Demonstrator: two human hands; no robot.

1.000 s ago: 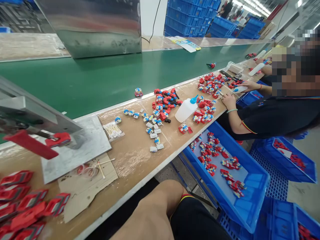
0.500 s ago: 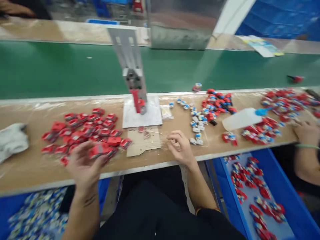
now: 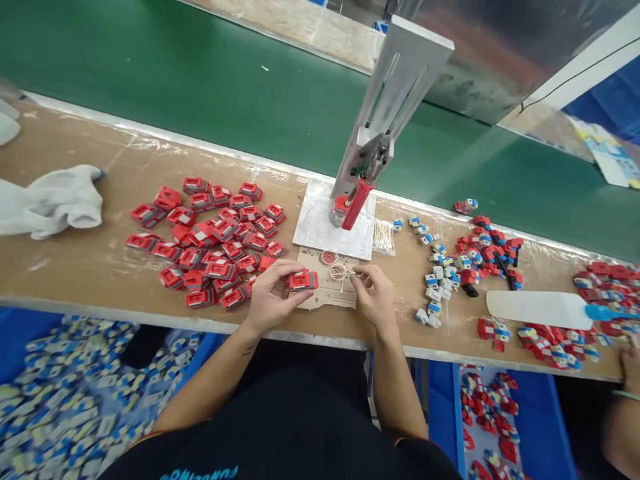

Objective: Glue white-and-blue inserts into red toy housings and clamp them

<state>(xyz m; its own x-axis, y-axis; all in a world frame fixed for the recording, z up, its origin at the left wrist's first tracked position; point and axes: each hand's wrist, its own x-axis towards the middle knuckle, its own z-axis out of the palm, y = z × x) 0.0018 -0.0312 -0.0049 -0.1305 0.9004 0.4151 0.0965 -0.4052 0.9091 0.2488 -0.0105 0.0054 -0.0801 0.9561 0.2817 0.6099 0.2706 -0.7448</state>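
My left hand [image 3: 270,297] pinches a red toy car body [image 3: 303,281] with a grey stripe, just above the front of a torn cardboard piece [image 3: 325,298]. Between the thumb and fingers of my right hand [image 3: 375,293] is a thin white cotton swab [image 3: 351,272]. Its tip is over a small round dish [image 3: 337,271] on the cardboard. A second small dish [image 3: 329,257] with red in it lies just behind. Many more red car bodies [image 3: 220,230] are heaped left of my left hand.
A lever press [image 3: 357,203] on a white base plate [image 3: 313,227] stands behind the cardboard, beside a bag of swabs [image 3: 383,237]. White-blue parts [image 3: 434,293], red-blue assemblies [image 3: 483,250] and a bottle [image 3: 537,309] lie right. A co-worker's hand [image 3: 631,363] shows at right.
My left hand has brought a red car body rightward from the heap to the cardboard. My right hand now grips a cotton swab at the dish. The view has shifted and tilted.
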